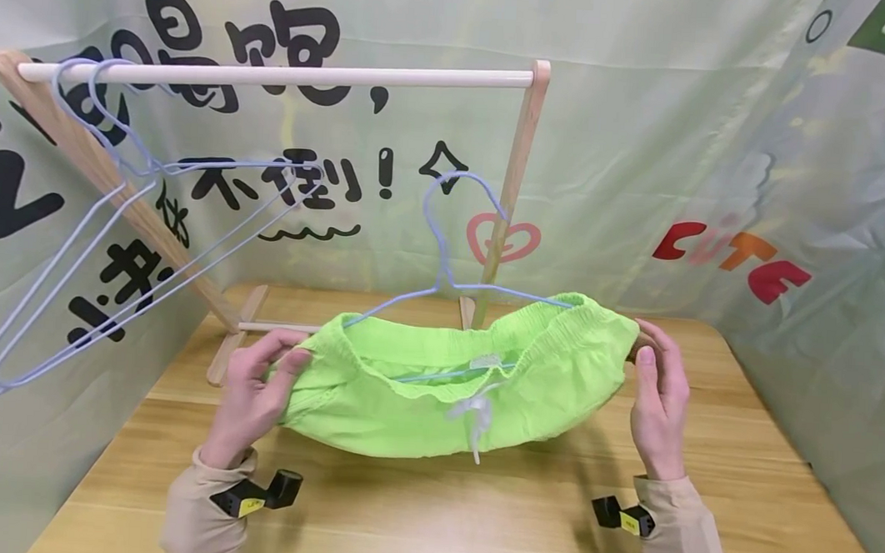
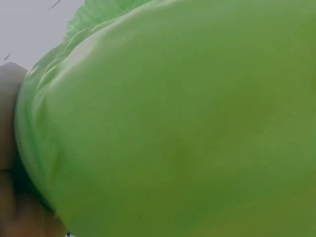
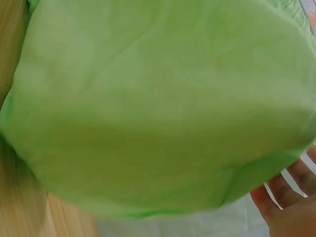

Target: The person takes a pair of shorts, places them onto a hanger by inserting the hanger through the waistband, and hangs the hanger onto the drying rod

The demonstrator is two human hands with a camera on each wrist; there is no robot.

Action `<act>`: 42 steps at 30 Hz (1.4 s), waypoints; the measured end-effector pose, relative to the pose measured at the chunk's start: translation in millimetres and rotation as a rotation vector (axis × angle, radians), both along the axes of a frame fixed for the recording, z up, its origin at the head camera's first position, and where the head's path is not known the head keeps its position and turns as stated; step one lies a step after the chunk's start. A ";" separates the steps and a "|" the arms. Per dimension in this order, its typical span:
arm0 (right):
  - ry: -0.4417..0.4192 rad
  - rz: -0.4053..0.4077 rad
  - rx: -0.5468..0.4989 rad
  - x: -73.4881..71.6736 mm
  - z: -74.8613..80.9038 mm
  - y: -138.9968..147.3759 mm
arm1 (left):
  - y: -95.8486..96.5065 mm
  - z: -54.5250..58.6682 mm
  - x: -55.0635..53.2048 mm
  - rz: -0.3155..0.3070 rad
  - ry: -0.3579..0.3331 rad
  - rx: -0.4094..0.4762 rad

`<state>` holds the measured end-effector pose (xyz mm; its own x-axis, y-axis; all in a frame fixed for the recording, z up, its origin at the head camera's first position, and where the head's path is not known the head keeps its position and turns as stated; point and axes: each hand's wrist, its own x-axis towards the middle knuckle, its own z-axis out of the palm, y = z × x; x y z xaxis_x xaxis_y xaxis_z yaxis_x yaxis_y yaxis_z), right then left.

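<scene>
Bright green shorts (image 1: 420, 426) with an elastic waist and a white drawstring (image 1: 476, 412) hang spread above the table. A blue hanger (image 1: 443, 268) runs inside the waistband, its shoulders against both ends and its hook upward, off the rail. My left hand (image 1: 256, 392) pinches the shorts' left side, thumb in front and fingers behind. At the right end, my right hand (image 1: 659, 405) touches the cloth with extended fingers. Green fabric (image 2: 173, 118) fills most of the left wrist view. Spread fingers (image 3: 289, 190) meet the cloth's edge in the right wrist view.
Behind stands a wooden rack with a white rail (image 1: 288, 75). Two blue hangers (image 1: 76, 249) hang at its left end and jut toward me. The wooden table (image 1: 414, 526) lies below, with a printed cloth backdrop (image 1: 629, 153) around it.
</scene>
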<state>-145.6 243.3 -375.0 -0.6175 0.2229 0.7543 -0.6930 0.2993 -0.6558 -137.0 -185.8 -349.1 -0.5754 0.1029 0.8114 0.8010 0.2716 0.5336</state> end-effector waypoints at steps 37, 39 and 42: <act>-0.081 0.172 0.011 -2.5 -4.0 -0.4 | -30.4 40.9 38.5 0.580 0.293 0.562; -0.107 0.170 0.020 -1.8 -3.9 -0.7 | -32.6 41.8 39.6 0.586 0.299 0.602; -0.126 0.171 0.029 -0.8 -4.2 -0.9 | -32.5 42.7 39.3 0.602 0.312 0.641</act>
